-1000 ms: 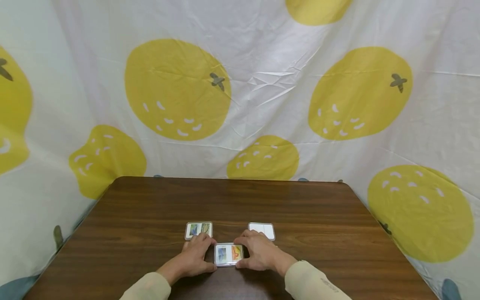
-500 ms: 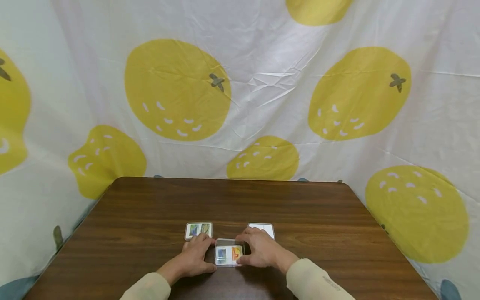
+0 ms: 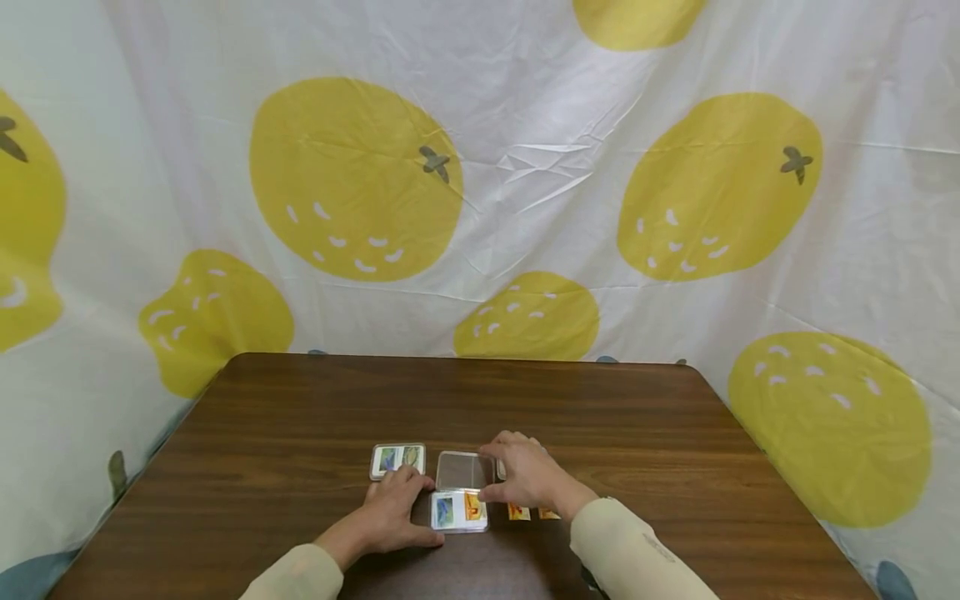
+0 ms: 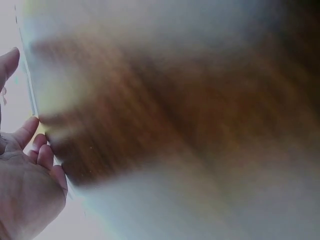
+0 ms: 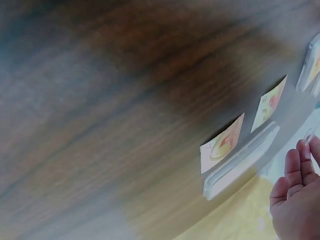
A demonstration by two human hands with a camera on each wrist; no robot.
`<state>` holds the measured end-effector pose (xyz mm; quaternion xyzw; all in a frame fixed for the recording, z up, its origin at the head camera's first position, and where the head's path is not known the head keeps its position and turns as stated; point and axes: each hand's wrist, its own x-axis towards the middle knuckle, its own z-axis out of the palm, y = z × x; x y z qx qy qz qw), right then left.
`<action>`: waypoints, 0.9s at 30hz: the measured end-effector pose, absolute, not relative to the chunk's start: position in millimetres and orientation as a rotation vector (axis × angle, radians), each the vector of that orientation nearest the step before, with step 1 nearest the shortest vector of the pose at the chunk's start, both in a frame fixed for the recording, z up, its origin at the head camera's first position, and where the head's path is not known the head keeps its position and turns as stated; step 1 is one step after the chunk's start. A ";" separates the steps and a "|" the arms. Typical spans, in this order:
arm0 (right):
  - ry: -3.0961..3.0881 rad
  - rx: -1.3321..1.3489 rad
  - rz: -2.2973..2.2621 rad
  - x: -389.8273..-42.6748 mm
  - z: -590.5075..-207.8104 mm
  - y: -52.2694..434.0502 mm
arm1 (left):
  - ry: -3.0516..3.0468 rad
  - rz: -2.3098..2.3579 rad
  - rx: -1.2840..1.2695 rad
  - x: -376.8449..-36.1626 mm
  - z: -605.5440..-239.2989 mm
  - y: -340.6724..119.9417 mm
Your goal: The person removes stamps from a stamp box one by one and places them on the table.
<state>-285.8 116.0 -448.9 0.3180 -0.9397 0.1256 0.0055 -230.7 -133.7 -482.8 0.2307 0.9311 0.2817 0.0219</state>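
In the head view, my right hand [image 3: 531, 473] pinches the right side of a clear plastic lid [image 3: 459, 471] between thumb and fingers. Just in front of the lid is a small clear case [image 3: 459, 514] holding a blue-green stamp and an orange one on white backing. At its left end, my left hand [image 3: 393, 510] holds it, thumb by the near edge and index finger by the far edge. Two loose orange stamps [image 3: 518, 512] lie on the table, partly behind the right hand; the right wrist view shows both stamps [image 5: 223, 143] fully.
Behind the left hand rests another framed stamp case [image 3: 397, 458]. A white-backed case [image 5: 242, 162] lies beside the loose stamps, mostly covered by the right hand in the head view. All sit on a brown wooden table [image 3: 300, 417] before a lemon-print cloth [image 3: 525, 208].
The clear lid has come up off the case and moved away from the person in my right hand. Loose stamps now show below that hand. My left hand has stayed almost still.
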 end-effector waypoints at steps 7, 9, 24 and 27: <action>-2.963 0.969 0.445 -295.8 -450.5 114.0 | 2.873 0.883 0.726 -230.7 -484.0 -133.7; -2.967 0.957 0.470 -298.6 -451.6 113.7 | 2.872 0.879 0.730 -231.0 -484.7 -134.1; -2.987 0.902 0.457 -307.8 -461.3 104.1 | 2.850 0.879 0.733 -230.1 -484.0 -135.3; -2.979 0.910 0.444 -308.9 -460.9 102.3 | 2.847 0.884 0.738 -231.9 -485.4 -136.6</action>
